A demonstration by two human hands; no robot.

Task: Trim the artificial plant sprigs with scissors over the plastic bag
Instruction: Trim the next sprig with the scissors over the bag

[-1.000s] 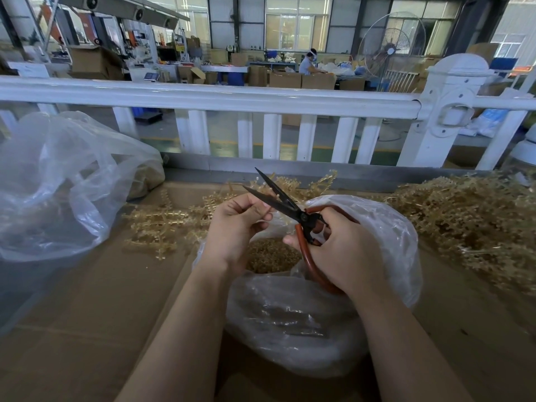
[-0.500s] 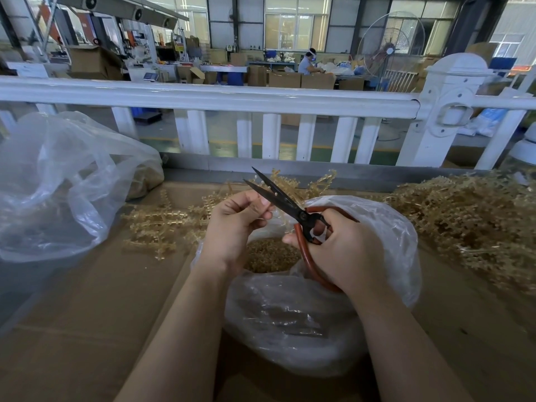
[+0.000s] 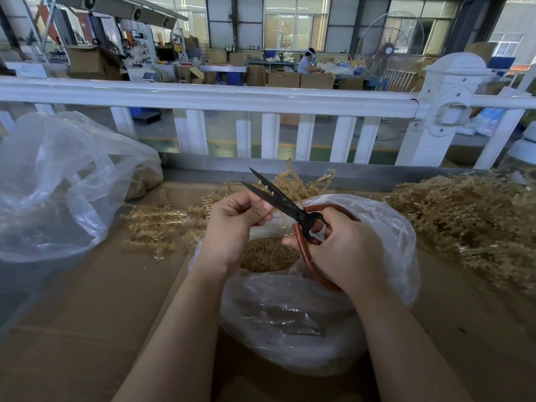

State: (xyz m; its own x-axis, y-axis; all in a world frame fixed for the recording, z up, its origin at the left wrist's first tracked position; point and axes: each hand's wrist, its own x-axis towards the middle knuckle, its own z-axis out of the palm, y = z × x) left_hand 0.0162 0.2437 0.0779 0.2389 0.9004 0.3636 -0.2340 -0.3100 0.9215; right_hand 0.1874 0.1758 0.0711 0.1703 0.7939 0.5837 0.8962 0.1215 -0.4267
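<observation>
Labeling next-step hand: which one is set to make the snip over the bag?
Right. The right hand grips the scissors, blades open around the sprig above the plastic bag. The left hand only pinches the sprig, so it likely just steadies it.

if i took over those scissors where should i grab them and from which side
Grip the black-bladed scissors by their red looped handles, coming from the near right, where the right hand holds them. The open blades point up and away to the left, toward the left hand.
</observation>
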